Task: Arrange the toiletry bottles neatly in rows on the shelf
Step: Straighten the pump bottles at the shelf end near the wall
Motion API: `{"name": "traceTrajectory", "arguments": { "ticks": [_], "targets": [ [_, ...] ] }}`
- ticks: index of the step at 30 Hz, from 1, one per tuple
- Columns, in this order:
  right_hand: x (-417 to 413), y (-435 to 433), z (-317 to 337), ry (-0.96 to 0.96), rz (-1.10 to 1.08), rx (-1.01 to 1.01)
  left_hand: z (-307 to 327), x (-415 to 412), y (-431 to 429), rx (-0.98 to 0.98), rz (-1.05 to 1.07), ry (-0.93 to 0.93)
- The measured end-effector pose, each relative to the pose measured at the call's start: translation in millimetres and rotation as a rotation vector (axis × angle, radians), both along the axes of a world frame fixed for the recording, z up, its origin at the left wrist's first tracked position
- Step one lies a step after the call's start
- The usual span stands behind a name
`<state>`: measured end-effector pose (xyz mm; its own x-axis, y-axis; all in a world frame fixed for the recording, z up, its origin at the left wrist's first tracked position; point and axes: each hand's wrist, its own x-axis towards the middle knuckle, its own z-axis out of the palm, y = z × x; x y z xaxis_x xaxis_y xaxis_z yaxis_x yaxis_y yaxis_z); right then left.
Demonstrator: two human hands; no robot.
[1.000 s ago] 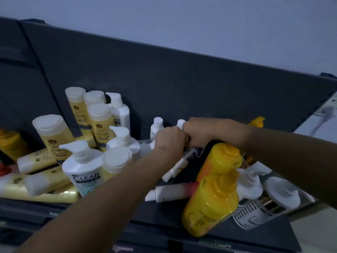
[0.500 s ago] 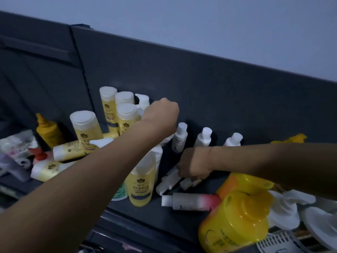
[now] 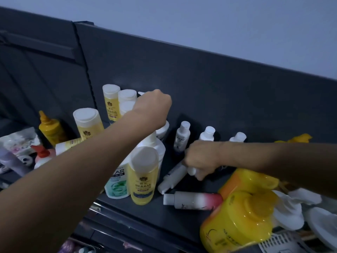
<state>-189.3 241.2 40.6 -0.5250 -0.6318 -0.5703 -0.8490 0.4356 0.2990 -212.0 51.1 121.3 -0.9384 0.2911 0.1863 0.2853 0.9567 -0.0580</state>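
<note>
Three small white bottles (image 3: 182, 137) stand upright in a row against the shelf's back panel (image 3: 218, 88), right of the yellow Herbal bottles (image 3: 110, 102). In front of that row, the right hand (image 3: 201, 157) is closed around a lying white bottle (image 3: 191, 170), knuckles up. Just left of it lies a white tube (image 3: 172, 178), and nearer the shelf edge a pink-and-white Dove bottle (image 3: 193, 199) lies on its side. The left hand (image 3: 152, 106) is clenched at the back, left of the row, over a white pump top (image 3: 140, 93); whether it grips the pump I cannot tell. Another Herbal bottle (image 3: 143, 175) stands at the front.
</note>
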Motion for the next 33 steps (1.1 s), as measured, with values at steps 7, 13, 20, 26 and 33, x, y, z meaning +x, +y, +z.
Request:
{"name": "traceTrajectory", "arguments": {
  "ticks": [7, 13, 20, 26, 33],
  "targets": [
    [6.8, 37.7, 56.9, 0.095, -0.256, -0.126, 6.4, -5.2, -18.0, -0.181, -0.048, -0.015],
    [17.8, 59.6, 67.6, 0.065, -0.542, -0.066, -2.0, -11.7, -18.0, -0.082, -0.085, -0.024],
    [22.4, 57.1, 71.9, 0.08, -0.668, 0.038, 5.8, 21.1, 1.7, -0.144, -0.087, 0.121],
    [33.1, 36.9, 54.3, 0.032, -0.42, -0.175, -23.8, 106.8, 41.5, 0.097, -0.194, -0.086],
    [34.8, 12.7, 3.3, -0.245, -0.15, -0.16, -123.5, 132.8, 48.5, 0.037, 0.017, -0.316]
  ]
}}
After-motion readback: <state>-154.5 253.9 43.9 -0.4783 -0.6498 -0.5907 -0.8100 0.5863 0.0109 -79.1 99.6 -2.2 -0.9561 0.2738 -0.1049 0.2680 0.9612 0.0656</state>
